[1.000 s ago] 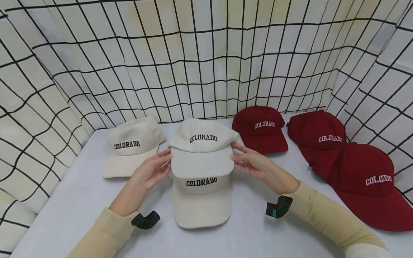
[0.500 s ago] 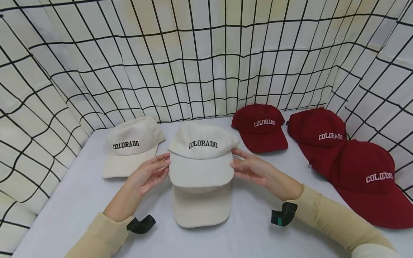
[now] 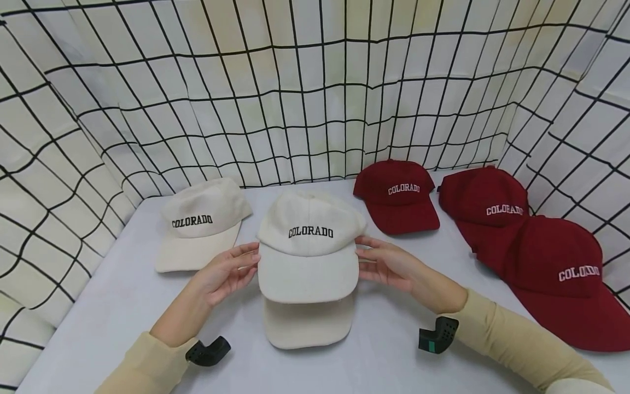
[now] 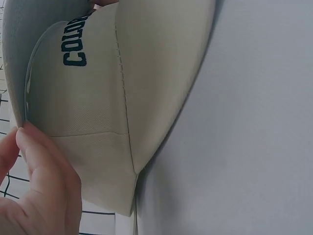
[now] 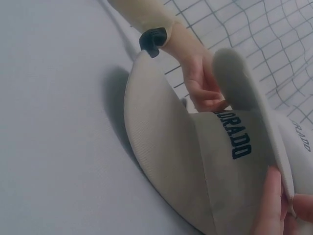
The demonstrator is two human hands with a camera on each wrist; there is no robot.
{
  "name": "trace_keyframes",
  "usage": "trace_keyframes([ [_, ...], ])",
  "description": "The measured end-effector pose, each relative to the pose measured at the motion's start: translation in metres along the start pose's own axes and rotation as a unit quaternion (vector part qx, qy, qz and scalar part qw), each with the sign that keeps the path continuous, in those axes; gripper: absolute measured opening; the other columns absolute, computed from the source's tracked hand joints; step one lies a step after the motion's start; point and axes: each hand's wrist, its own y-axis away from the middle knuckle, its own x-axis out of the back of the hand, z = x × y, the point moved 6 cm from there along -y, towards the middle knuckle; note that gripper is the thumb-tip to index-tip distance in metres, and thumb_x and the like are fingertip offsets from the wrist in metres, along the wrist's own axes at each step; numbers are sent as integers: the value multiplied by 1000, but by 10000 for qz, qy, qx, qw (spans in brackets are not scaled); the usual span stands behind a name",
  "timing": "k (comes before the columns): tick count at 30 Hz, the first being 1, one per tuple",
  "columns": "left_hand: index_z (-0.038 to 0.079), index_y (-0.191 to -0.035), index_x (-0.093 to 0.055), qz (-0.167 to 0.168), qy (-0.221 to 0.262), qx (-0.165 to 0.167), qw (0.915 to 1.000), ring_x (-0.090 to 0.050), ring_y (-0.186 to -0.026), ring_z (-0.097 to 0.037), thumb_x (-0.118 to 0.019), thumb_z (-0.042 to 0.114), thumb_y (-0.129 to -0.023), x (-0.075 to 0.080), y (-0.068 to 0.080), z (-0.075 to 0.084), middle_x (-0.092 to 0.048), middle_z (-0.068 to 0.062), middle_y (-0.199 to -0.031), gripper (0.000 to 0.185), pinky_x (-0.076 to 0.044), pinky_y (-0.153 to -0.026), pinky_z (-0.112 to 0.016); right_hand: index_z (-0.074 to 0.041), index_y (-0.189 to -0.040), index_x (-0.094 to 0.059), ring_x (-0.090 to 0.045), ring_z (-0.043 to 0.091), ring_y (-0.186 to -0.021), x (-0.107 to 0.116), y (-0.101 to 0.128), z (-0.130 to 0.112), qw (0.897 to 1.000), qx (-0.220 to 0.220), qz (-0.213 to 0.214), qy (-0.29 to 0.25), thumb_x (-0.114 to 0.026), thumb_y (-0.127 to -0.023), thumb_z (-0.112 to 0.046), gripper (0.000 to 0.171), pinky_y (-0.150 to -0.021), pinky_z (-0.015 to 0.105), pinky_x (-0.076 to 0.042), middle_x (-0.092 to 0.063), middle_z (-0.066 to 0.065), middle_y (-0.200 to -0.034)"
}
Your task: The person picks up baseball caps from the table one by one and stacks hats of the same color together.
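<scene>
Two cream caps stand one over the other at the middle of the table. My left hand pinches the left side of the upper cap where brim meets crown, and my right hand pinches its right side. Under it the lower cap rests on the table; in the head view only its brim shows. Both wrist views show the lower cap's COLORADO lettering in the gap below the raised upper brim. Thumb and fingertips of the left hand meet on the brim edge in the left wrist view.
Another cream cap lies at the back left. A red cap sits at the back right, with two overlapping red caps farther right. Walls of white cloth with black grid netting enclose the table on the left, back and right.
Both hands have brought the upper cap down and toward me over the lower cap, so the lower cap's lettering is now covered in the head view. The other caps stay put.
</scene>
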Motion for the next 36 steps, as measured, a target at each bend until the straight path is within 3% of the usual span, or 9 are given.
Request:
trace_keyframes([
  [7, 14, -110, -64, -135, -217, 27, 9997, -68, -81, -9, -61, 1, -101, 1, 1, -2, -68, -3, -94, 16, -56, -71, -18, 2, -158, -24, -66, 17, -100, 0, 1, 4, 9998, -48, -102, 136, -48, -107, -8, 57, -89, 33, -57, -64, 7, -114],
  [20, 21, -100, -67, -500, -1096, 107, 9927, -67, -82, -7, -53, 11, -106, 4, -6, 1, -70, 5, -95, 18, -56, -70, -19, 6, -154, -25, -66, 19, -102, -3, 7, 15, 9989, -119, -416, 171, -47, -107, -5, 53, -91, 34, -56, -63, 11, -117],
  [36, 23, -94, -67, -612, -1445, 198, 9874, -66, -80, -6, -52, 13, -106, 4, -8, 1, -69, 8, -90, 22, -55, -69, -20, 6, -146, -34, -67, 21, -102, -9, 11, 21, 9979, -196, -557, 272, -49, -105, -3, 44, -92, 36, -56, -62, 12, -117],
])
